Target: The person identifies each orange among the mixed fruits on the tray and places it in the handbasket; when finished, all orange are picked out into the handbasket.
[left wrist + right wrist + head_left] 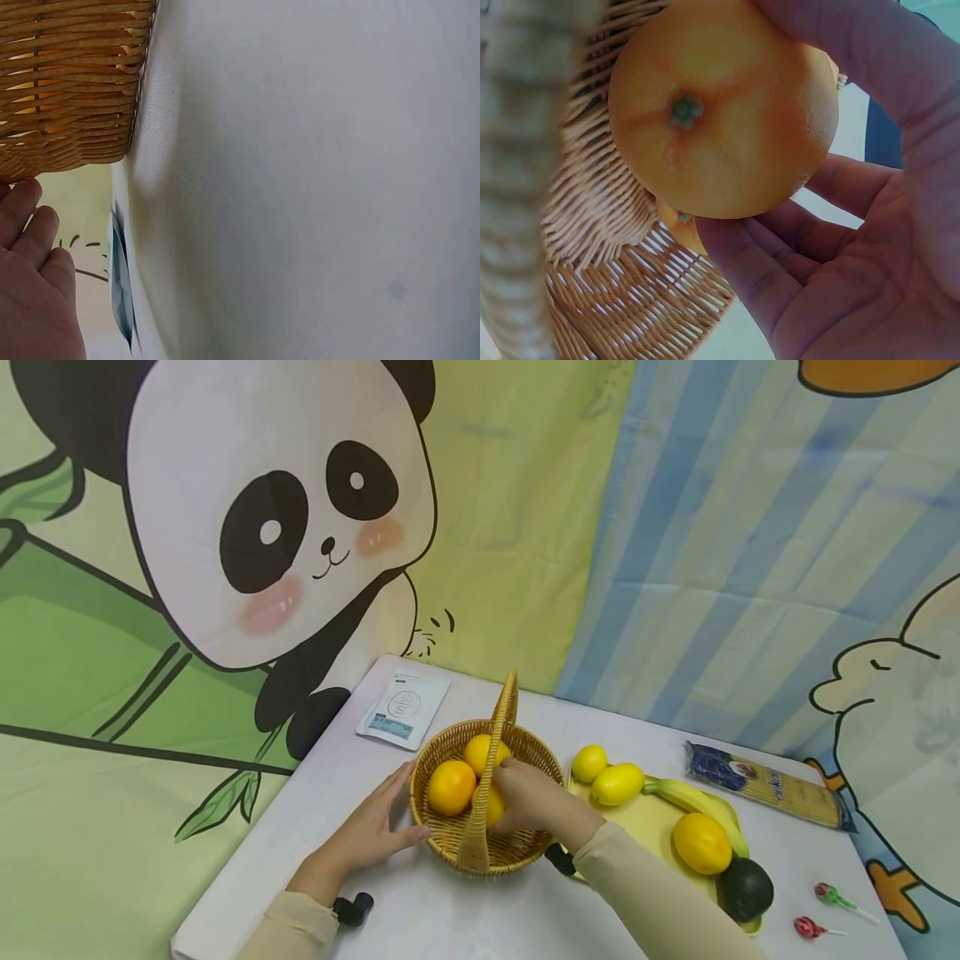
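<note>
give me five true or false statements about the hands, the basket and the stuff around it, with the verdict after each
1. The right hand holds an orange. True.
2. The left hand grips the handle of the basket. False: it is at the basket's outer side.
3. In the head view, the yellow tray is to the right of the basket. True.
4. The long packet lies on the tray. False: it lies on the table, beyond the tray.
5. Two lollipops lie inside the basket. False: they lie on the table, right of the tray.
</note>
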A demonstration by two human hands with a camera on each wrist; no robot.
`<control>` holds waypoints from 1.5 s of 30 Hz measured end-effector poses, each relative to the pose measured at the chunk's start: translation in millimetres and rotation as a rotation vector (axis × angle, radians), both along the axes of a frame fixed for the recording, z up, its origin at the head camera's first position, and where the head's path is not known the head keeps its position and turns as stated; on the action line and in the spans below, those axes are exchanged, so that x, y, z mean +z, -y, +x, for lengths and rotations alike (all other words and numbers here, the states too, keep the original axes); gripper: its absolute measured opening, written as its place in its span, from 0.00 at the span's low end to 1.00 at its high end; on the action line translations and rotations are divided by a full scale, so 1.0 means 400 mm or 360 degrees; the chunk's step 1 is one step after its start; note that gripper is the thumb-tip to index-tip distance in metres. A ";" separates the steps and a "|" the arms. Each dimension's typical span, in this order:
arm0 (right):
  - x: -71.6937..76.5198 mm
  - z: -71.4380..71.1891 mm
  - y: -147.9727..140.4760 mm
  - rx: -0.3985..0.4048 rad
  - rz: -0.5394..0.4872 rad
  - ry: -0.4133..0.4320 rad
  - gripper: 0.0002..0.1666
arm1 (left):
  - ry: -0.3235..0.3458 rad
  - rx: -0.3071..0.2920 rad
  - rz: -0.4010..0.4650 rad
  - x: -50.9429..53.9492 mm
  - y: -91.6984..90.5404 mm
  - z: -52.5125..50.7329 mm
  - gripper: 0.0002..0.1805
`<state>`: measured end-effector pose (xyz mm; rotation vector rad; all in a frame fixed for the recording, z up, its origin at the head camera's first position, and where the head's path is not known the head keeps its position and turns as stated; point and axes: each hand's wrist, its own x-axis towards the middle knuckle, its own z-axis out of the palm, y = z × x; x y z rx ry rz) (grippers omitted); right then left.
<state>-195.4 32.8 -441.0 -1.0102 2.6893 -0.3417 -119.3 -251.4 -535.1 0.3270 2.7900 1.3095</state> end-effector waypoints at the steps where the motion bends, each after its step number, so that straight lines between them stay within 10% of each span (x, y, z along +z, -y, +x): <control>1: -0.002 0.001 0.001 0.0006 -0.0001 0.0005 0.30 | 0.0003 -0.0001 0.0000 0.001 0.000 0.000 0.63; 30: -0.027 -0.001 -0.017 0.0036 -0.0098 0.0096 0.34 | 0.0032 0.0005 -0.0004 0.011 -0.006 0.001 0.63; 45: 0.038 -0.018 -0.078 -0.0148 -0.0407 0.0133 0.43 | 0.0029 0.0009 -0.0017 0.006 0.000 0.004 0.63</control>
